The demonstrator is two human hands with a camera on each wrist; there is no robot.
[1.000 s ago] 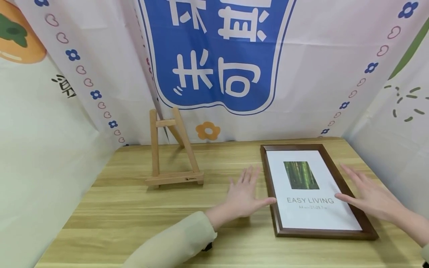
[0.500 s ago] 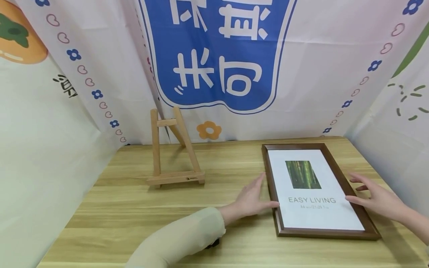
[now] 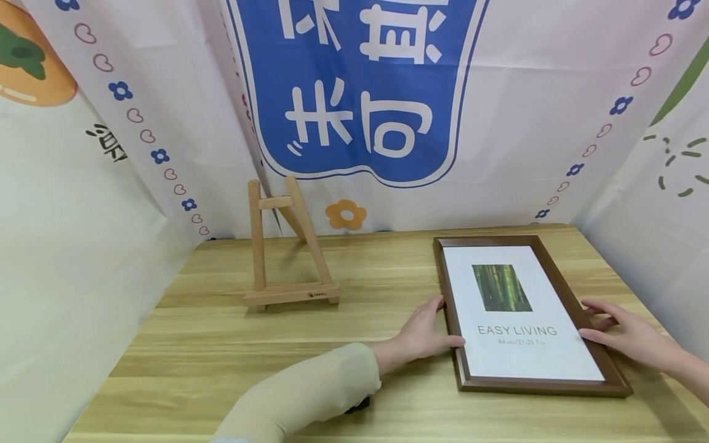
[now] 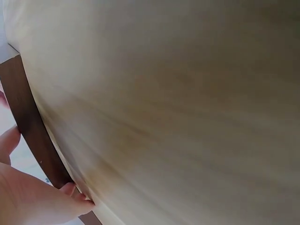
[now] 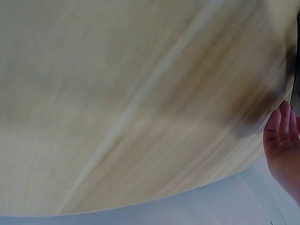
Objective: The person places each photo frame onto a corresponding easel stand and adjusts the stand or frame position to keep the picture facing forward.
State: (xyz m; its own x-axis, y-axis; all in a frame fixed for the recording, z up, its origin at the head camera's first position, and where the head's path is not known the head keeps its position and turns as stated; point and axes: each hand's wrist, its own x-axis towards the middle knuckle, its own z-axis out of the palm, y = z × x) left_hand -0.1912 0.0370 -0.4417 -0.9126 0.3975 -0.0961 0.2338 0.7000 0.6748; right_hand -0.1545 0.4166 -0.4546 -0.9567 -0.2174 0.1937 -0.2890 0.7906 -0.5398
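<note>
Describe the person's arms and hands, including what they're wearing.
The left sleeve is long and pale greenish-cream; a small black object, too hidden to identify, shows beneath it. The left hand and right hand are ungloved, and no sleeve shows on the right side.

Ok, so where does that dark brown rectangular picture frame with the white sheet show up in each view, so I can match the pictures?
Head: the dark brown rectangular picture frame lies flat, right of centre.
Left wrist: one side of the frame slants down and rightward at the left.
Right wrist: just a dark sliver, likely its edge, at the upper right margin.
Shared landmark: the pale wood-grain tabletop.
</note>
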